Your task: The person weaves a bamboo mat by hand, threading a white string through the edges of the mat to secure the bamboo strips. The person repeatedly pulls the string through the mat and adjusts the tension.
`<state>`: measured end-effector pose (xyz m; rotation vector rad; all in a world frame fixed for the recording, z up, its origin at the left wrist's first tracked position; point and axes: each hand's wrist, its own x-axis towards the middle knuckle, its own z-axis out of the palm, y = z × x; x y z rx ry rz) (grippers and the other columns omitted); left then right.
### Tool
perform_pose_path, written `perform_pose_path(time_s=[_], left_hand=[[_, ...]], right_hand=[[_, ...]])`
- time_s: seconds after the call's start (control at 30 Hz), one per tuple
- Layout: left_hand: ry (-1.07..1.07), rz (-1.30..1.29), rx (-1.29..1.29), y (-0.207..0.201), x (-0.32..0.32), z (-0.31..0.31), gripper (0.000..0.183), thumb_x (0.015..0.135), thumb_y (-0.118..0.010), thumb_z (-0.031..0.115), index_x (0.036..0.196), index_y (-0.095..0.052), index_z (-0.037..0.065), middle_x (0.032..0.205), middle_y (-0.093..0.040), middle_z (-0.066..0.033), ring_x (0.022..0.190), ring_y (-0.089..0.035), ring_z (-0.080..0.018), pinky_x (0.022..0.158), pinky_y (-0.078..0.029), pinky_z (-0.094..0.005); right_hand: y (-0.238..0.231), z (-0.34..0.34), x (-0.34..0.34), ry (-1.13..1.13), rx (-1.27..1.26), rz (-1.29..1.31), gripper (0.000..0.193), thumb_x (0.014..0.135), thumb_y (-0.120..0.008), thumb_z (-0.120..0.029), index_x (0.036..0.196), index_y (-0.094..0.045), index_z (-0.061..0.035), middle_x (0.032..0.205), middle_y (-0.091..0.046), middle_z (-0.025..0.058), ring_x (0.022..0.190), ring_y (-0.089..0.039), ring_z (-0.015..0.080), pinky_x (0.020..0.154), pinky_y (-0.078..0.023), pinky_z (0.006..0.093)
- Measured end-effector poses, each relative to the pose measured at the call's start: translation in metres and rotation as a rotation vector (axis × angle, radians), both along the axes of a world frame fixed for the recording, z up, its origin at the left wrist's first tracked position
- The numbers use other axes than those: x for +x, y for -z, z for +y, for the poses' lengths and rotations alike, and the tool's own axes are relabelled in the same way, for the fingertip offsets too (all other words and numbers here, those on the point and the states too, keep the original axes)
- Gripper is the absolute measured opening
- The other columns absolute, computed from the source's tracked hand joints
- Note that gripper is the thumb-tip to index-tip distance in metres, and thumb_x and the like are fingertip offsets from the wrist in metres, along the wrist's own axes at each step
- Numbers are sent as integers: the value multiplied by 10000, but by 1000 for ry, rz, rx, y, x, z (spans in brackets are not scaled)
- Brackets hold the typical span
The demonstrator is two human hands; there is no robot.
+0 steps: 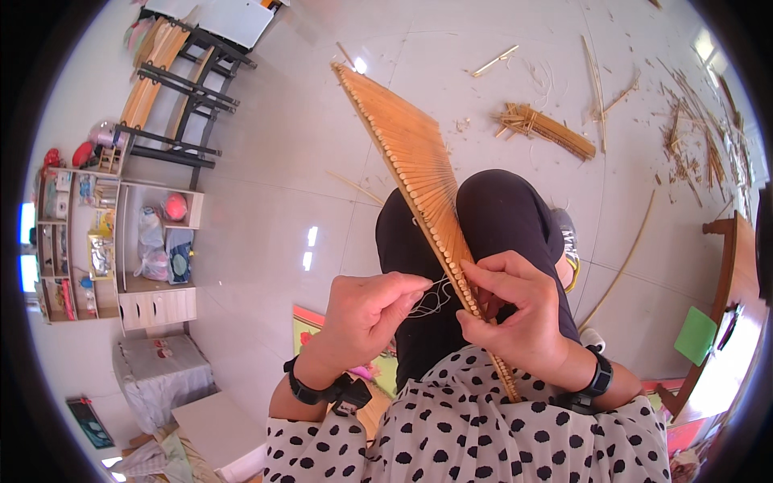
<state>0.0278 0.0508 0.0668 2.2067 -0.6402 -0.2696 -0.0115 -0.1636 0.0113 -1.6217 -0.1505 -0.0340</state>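
Pinching the mat (419, 157) near its close end with the right hand (519, 310); gripping thread (436, 310) in the left hand (362, 318), just off the mat's left edge. Slants lengthwise forward and left over the legs (503, 213).

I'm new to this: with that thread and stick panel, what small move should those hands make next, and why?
Probably the left hand should gently draw the pale thread away from the panel of sticks, taking up slack: the thread hangs in loose loops beside the panel's edge, seemingly pinched in that hand, while the right hand grips the edge, which should steady it.
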Motion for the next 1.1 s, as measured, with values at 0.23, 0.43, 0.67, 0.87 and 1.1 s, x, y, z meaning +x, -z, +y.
perform_pose_path(time_s=[0.23, 0.43, 0.67, 0.87, 1.1], left_hand=[[-8, -164, -4, -1, 4, -9, 137, 878, -671, -13, 1010, -684, 20, 775, -594, -83, 591, -588, -222, 518, -442, -302], [0, -169, -92, 5, 7, -16, 219, 828, -682, -49, 1037, -686, 18, 827, -568, -87, 651, -593, -251, 551, -462, -338], [4, -79, -137, 7, 5, -12, 244, 852, -628, -77, 1070, -697, 8, 795, -538, -78, 629, -548, -208, 547, -417, -309], [-82, -163, -39, 4, -5, -16, 219, 826, -665, -59, 1030, -679, 17, 803, -553, -95, 629, -590, -275, 536, -456, -355], [-110, -193, -16, 8, -9, -17, 203, 839, -656, -69, 1024, -677, 11, 769, -535, -85, 582, -558, -240, 516, -437, -319]], right_hand=[[0, -3, 0, -15, -66, 62, 524, 714, -757, 60, 1231, -683, 21, 1068, -590, 67, 778, -596, 63, 651, -512, 188], [-2, -2, 1, -6, -136, -2, 522, 718, -781, 27, 1230, -682, 18, 1027, -604, 63, 683, -590, 57, 598, -500, 191], [-6, -1, 0, -22, -137, 38, 529, 722, -749, 40, 1246, -680, 11, 1076, -584, 54, 774, -570, 53, 663, -492, 184], [2, 5, -1, 1, -80, 11, 522, 730, -769, 39, 1243, -677, 18, 1065, -589, 56, 747, -574, 54, 633, -491, 187], [7, 10, 1, 0, -14, -40, 507, 732, -801, 22, 1224, -676, 30, 1039, -599, 70, 683, -577, 54, 577, -488, 191]])
